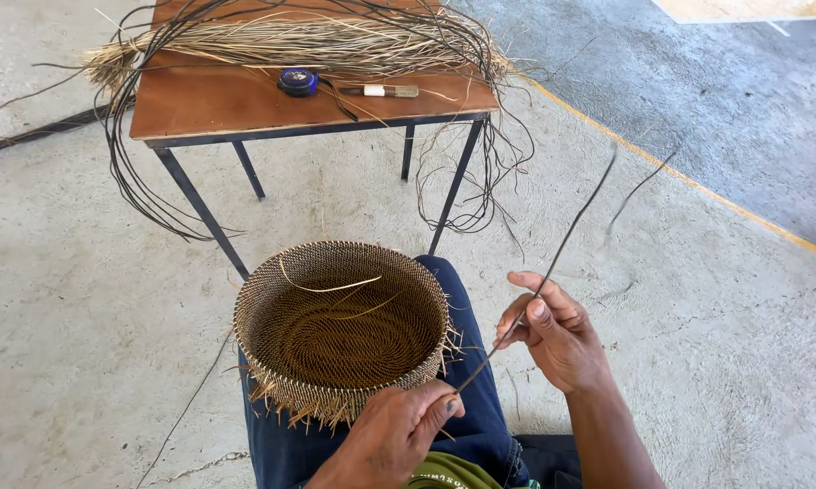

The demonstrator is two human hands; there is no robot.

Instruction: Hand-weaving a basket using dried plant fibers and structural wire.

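left hand [399,426]: pinched on the near rim of the woven basket [340,326], at the strand's lower end
right hand [553,330]: closed around the dark strand [553,263], just right of the basket
basket: on the lap, beside both hands
table [236,104]: beyond the hands, with fibre bundle [290,41]

Head view — steeply downward, close

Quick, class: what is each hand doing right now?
Left hand: closed, pinching the dark strand at the basket rim.
Right hand: closed on the same strand, higher up.
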